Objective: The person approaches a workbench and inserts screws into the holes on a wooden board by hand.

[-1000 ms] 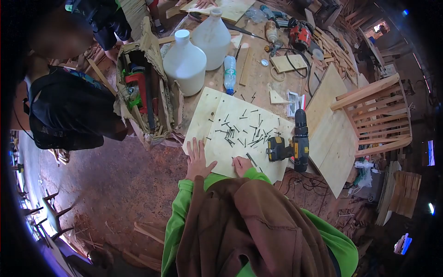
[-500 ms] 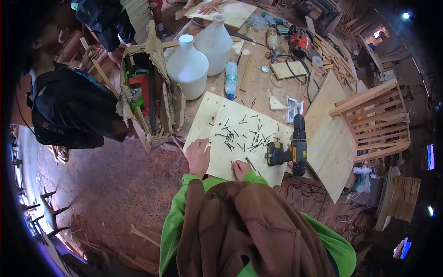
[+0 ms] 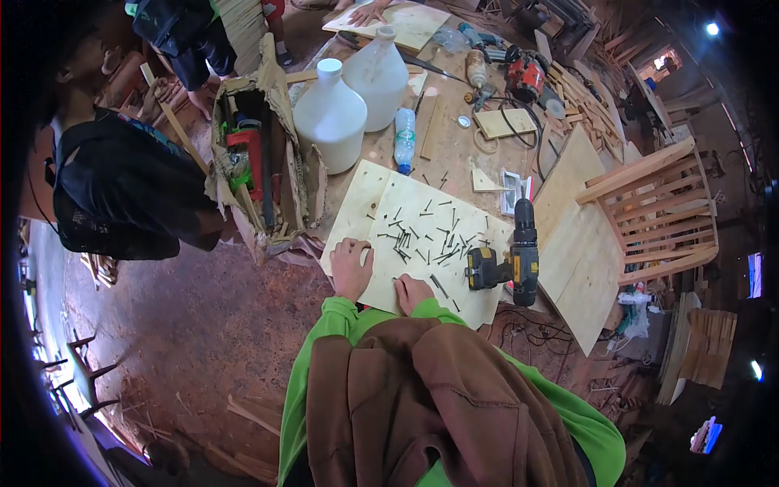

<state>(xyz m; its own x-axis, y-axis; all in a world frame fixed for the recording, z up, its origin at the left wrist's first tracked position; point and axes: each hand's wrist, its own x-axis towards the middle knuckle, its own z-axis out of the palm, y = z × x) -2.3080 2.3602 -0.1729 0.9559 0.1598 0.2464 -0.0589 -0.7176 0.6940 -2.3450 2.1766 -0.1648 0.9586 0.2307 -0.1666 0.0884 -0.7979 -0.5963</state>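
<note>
My left hand (image 3: 351, 269) rests on the left part of a pale plywood board (image 3: 365, 207), its fingers spread and slightly bent. Just to its right, my right hand (image 3: 414, 290) lies low on the same board with the fingers curled in. Whatever it may pinch is too small to make out. Dark screws (image 3: 446, 243) are scattered across the board beyond both hands. A longer dark piece (image 3: 438, 286) lies close to the right hand's fingers. A yellow-and-black cordless drill (image 3: 526, 256) lies at the board's right edge.
Two white jugs (image 3: 330, 118) and a water bottle (image 3: 405, 140) stand behind the board. A torn cardboard box (image 3: 272, 146) holds tools at left. Beyond the drill are a plywood panel (image 3: 580, 235) and a slatted wooden piece (image 3: 661, 215). A person (image 3: 122, 187) is at left; another's hand (image 3: 369, 12) is at the back.
My right hand has shifted slightly left along the board, nearer my left hand. The left hand has moved a little, its fingers more bent. Screws and drill look unmoved on the board.
</note>
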